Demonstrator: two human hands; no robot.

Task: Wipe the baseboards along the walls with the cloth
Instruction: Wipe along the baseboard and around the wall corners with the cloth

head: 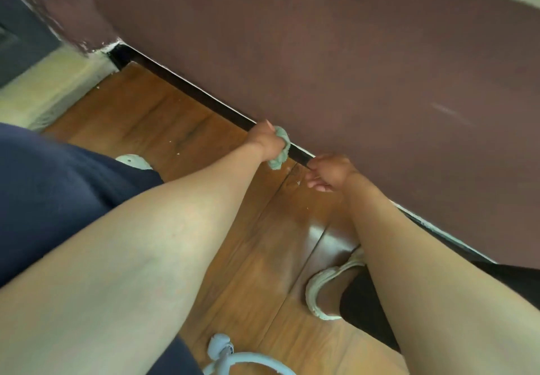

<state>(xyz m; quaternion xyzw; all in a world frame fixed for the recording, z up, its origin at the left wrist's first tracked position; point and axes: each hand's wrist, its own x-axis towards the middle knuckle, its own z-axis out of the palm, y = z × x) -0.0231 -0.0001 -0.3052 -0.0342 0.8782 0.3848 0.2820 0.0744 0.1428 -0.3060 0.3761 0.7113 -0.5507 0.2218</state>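
While I crouch by the wall, this is how things lie:

Left hand: my left hand [264, 140], at the middle of the frame, is closed around the cloth and presses it against the baseboard.

Cloth: the cloth [281, 150] is pale green and bunched up; one end shows above my fist, the other hangs below it toward the floor.

Baseboard: the baseboard [204, 98] is a dark strip that runs from the upper left down to the lower right, between the maroon wall [336, 53] and the wooden floor [163, 111].

Right hand: my right hand [328, 173], just right of the cloth, holds nothing; its fingers are curled loosely, and the fingertips lie at the baseboard's lower edge.

Floor: small pale crumbs lie on the boards near both hands.

Shoe: a light-coloured shoe [318, 290] sits on the floor at lower right.

Cable: a pale blue cable [248, 360] loops at the bottom edge.

Writing: I can read no label or brand anywhere.
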